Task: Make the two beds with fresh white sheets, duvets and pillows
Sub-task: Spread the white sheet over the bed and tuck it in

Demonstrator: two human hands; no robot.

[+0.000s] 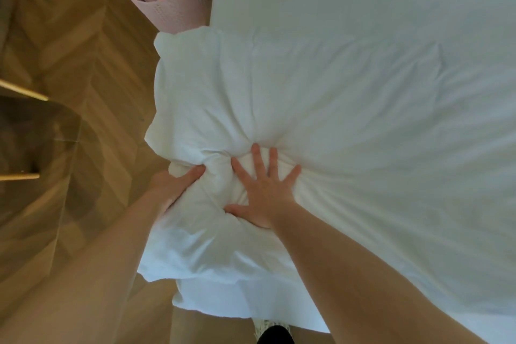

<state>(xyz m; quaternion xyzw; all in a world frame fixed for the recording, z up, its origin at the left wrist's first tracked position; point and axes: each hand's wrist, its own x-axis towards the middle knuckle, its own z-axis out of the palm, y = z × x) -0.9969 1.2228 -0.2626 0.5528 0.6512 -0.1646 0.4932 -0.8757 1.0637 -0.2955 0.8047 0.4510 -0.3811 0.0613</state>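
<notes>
Soft, even daylight fills the view, with no hard-edged shadows. The white bedding (321,98) is brightest around the centre and toward 9 o'clock, then falls off to a cool blue-grey toward 12 and 3 o'clock; its creases carry only faint grey shading. The wooden floor (92,70) reads warm and dimmer, with darker patches toward 9 o'clock and a dull sheen on the planks. Detail is soft throughout. The left forearm (92,260) at 7 o'clock and the right forearm (363,274) at 5 o'clock, closest to the lens, are most blurred. Wide-angle bending curves the bedding's edge and the floor lines near the borders.
</notes>
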